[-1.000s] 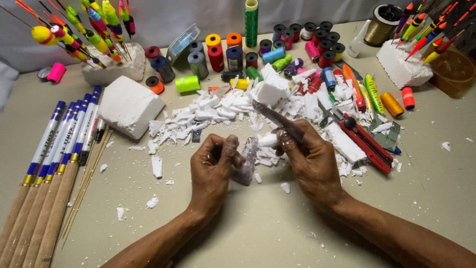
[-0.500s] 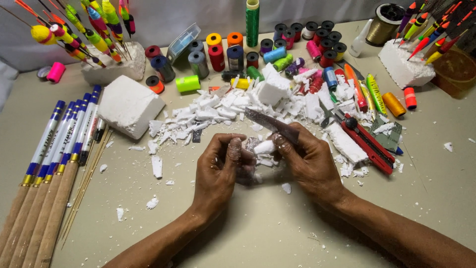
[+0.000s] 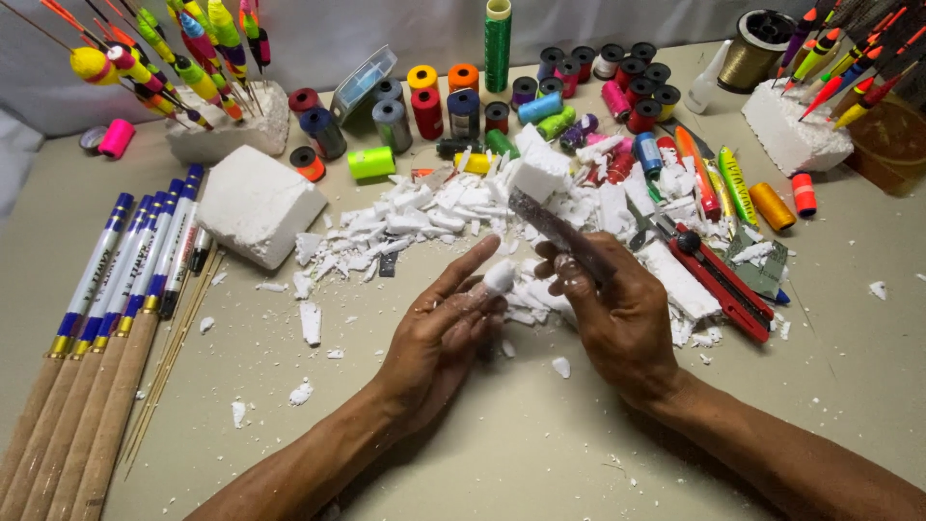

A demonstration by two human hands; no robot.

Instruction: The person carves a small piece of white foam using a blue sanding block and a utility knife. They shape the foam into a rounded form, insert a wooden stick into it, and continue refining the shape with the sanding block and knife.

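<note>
My left hand (image 3: 442,326) holds a small rounded piece of white foam (image 3: 499,278) between thumb and fingers, index finger stretched out toward the upper right. My right hand (image 3: 619,311) grips a long flat grey file (image 3: 555,226) that points up and to the left, its tip near a white foam chunk (image 3: 540,171). The file sits a little above and to the right of the small foam piece, apart from it. Both hands hover over a litter of white foam shavings (image 3: 405,224) on the beige table (image 3: 502,434).
A big white foam block (image 3: 255,203) lies at left beside several fishing rods (image 3: 106,318). Thread spools (image 3: 463,101) crowd the back. Painted floats stand in foam bases at the back left (image 3: 222,130) and back right (image 3: 793,125). A red utility knife (image 3: 723,280) lies right of my right hand.
My hands have separated slightly. The file has lifted off the small foam piece and swung up to the right, and my left index finger has straightened.
</note>
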